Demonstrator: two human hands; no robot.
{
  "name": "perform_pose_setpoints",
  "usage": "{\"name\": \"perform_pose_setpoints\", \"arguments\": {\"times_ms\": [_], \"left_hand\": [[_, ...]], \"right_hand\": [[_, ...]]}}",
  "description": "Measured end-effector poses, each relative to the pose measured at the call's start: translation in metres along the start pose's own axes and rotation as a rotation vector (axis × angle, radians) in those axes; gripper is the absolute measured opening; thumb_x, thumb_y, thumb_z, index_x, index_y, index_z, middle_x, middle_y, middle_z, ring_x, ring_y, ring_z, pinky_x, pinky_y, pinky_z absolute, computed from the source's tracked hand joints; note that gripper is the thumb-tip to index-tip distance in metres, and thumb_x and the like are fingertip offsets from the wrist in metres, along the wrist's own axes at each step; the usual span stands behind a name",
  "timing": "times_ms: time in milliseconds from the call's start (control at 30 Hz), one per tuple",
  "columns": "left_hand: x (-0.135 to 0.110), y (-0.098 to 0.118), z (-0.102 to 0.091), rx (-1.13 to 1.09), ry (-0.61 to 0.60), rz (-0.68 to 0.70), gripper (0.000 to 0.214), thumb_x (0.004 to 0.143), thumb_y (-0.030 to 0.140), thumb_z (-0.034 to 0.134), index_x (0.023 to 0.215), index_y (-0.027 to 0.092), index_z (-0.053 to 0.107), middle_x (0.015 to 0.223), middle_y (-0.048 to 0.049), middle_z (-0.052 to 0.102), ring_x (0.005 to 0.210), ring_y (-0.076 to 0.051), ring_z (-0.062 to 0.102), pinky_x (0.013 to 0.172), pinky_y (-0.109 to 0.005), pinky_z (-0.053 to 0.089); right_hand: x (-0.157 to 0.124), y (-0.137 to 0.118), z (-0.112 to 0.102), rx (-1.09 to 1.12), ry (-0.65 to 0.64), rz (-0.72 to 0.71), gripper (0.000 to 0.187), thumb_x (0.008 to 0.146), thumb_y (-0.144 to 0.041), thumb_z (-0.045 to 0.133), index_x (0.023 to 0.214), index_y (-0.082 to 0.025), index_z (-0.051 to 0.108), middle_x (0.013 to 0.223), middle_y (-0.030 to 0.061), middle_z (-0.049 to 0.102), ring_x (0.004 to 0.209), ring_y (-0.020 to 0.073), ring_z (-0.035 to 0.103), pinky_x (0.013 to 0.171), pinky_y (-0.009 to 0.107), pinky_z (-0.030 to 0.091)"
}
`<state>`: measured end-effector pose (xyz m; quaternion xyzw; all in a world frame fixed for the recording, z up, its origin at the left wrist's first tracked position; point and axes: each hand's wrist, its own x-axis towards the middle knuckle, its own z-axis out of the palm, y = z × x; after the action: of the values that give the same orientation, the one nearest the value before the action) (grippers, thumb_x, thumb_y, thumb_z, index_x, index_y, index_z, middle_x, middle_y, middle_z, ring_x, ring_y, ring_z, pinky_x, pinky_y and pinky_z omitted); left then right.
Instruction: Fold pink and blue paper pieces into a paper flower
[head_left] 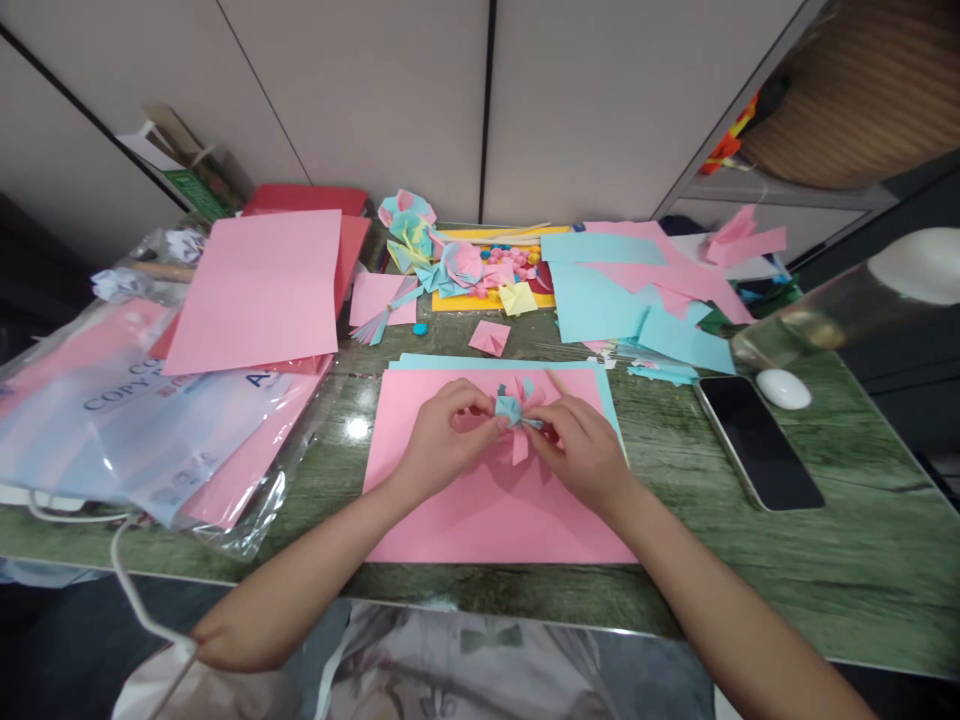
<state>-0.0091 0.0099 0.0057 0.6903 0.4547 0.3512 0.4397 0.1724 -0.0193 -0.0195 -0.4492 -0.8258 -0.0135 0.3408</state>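
Observation:
Between my two hands is a paper flower (517,412) with a folded light-blue middle and pink strips sticking out around it. My left hand (448,432) pinches its left side between thumb and fingers. On the other side, my right hand (581,440) pinches it too, close to a thin light-blue part. Both hands are just above a large pink paper sheet (495,525), which lies on light-blue paper (439,362). A small folded pink paper square (490,338) sits on the table beyond the sheets.
Folded paper flowers (459,265) and a yellow tray (450,302) of small beads stand at the back. Paper cut-offs (607,300), a phone (761,440) and a white mouse-shaped object (784,389) lie right. Pink paper (259,290) rests on a plastic paper bag (165,420) at left.

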Motion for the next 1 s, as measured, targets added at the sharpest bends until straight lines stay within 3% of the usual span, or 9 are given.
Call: {"name": "perform_pose_setpoints", "arguments": {"times_ms": [167, 433, 567, 800, 1000], "left_hand": [[0.001, -0.003, 0.000, -0.065, -0.032, -0.047, 0.013, 0.073, 0.025, 0.060, 0.065, 0.016, 0.053, 0.072, 0.0003, 0.052, 0.072, -0.012, 0.047, 0.067, -0.025, 0.035], [0.004, -0.002, -0.002, -0.033, -0.027, -0.099, 0.019, 0.075, 0.030, 0.057, 0.063, 0.016, 0.057, 0.070, -0.0001, 0.050, 0.068, -0.012, 0.045, 0.062, -0.025, 0.033], [0.004, 0.000, -0.003, 0.008, -0.022, -0.105, 0.021, 0.076, 0.029, 0.056, 0.060, 0.016, 0.059, 0.069, -0.0006, 0.049, 0.071, -0.012, 0.046, 0.064, -0.025, 0.034], [0.003, -0.004, 0.000, -0.159, -0.065, -0.149, 0.022, 0.075, 0.036, 0.056, 0.066, 0.016, 0.062, 0.073, -0.0012, 0.052, 0.070, -0.012, 0.048, 0.066, -0.027, 0.037], [-0.002, -0.006, 0.008, -0.303, 0.006, -0.180, 0.022, 0.073, 0.036, 0.059, 0.065, 0.016, 0.059, 0.083, -0.0022, 0.053, 0.079, -0.013, 0.052, 0.073, -0.027, 0.040]], "right_hand": [[0.000, -0.001, 0.000, -0.027, 0.045, 0.010, 0.008, 0.081, -0.016, 0.052, 0.089, -0.019, 0.051, 0.069, 0.0015, 0.057, 0.061, 0.0132, 0.048, 0.056, 0.029, 0.043], [-0.001, -0.003, -0.003, -0.204, 0.006, -0.184, 0.013, 0.080, -0.012, 0.052, 0.093, -0.015, 0.053, 0.072, 0.0035, 0.061, 0.068, 0.0145, 0.053, 0.063, 0.030, 0.042], [-0.001, -0.005, -0.004, -0.267, -0.010, -0.213, 0.013, 0.080, -0.013, 0.053, 0.093, -0.014, 0.055, 0.069, 0.0030, 0.060, 0.068, 0.0145, 0.053, 0.063, 0.031, 0.040], [-0.002, -0.005, -0.006, -0.215, -0.007, -0.154, 0.015, 0.083, -0.015, 0.049, 0.096, -0.019, 0.054, 0.072, 0.0034, 0.063, 0.069, 0.0157, 0.056, 0.063, 0.032, 0.039], [-0.001, -0.005, -0.003, -0.055, 0.043, -0.031, 0.013, 0.082, -0.018, 0.049, 0.093, -0.021, 0.054, 0.075, 0.0028, 0.062, 0.065, 0.0152, 0.054, 0.061, 0.032, 0.040]]}}
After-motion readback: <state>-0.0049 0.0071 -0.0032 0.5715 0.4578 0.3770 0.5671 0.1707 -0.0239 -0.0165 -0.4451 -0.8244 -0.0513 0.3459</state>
